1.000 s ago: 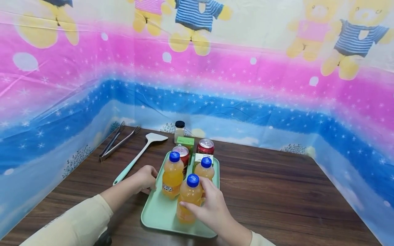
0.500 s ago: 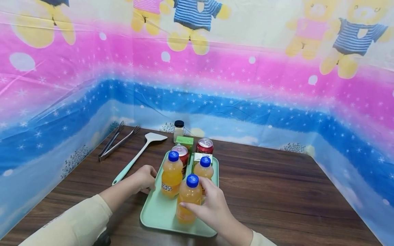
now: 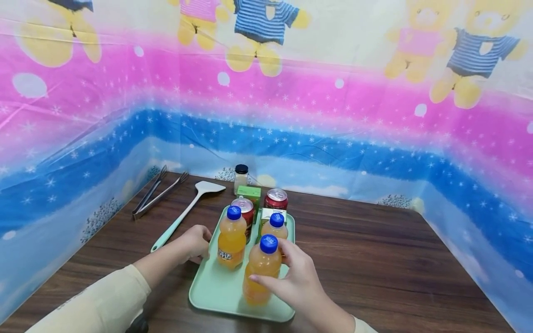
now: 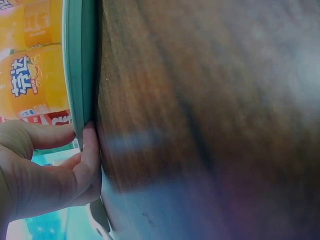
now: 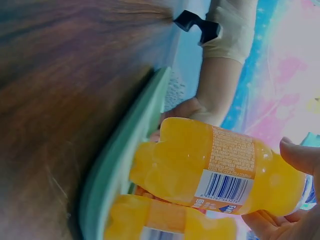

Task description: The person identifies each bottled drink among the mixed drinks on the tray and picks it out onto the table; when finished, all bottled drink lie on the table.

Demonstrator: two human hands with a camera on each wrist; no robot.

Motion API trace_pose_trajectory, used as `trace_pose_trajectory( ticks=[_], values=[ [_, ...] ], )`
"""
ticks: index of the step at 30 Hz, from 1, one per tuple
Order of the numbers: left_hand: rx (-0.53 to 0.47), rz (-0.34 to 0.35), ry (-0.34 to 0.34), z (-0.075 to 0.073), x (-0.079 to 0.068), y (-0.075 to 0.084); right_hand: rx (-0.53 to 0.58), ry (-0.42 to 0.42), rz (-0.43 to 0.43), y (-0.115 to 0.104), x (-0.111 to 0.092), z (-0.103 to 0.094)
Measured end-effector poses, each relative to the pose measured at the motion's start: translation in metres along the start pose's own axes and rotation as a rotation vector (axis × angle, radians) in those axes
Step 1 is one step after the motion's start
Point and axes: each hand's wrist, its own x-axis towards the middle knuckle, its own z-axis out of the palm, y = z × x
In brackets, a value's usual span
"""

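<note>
My right hand grips an orange soda bottle with a blue cap, thumb and fingers around its upper part. The bottle is upright over the near right part of a pale green tray; whether its base touches the tray, I cannot tell. At the tray's left rim, my left hand pinches the edge between thumb and fingers. Two more orange soda bottles stand on the tray, a left bottle and a right bottle partly hidden behind the held one.
Behind the bottles are a red can, a green carton, a white-topped carton and another red can. A black-lidded jar stands farther back. Left lie a spatula and metal tongs on the wooden table.
My right hand has shifted the held bottle slightly to the right over the tray. My left hand keeps its place at the rim.
</note>
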Motion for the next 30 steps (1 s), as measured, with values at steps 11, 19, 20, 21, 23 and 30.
trace_pose_trajectory(
  ticks=[11,19,20,21,23,30],
  values=[
    [-0.011,0.016,-0.005,0.000,0.002,-0.004,0.034,0.019,0.058,-0.016,-0.005,-0.025],
    [-0.013,0.016,-0.013,0.000,-0.001,-0.004,-0.050,0.088,0.079,-0.009,-0.012,-0.052],
    [-0.012,0.019,-0.013,0.000,-0.001,-0.004,-0.062,0.099,0.087,-0.008,-0.012,-0.056],
    [-0.012,0.021,-0.012,0.000,-0.001,-0.004,-0.081,0.111,0.100,-0.006,-0.011,-0.060],
    [-0.012,0.024,-0.013,0.000,-0.002,-0.003,-0.120,0.135,0.123,-0.003,-0.009,-0.067],
    [0.001,0.040,-0.024,-0.001,0.003,-0.002,-0.252,0.212,0.145,0.008,0.004,-0.091]
  ],
)
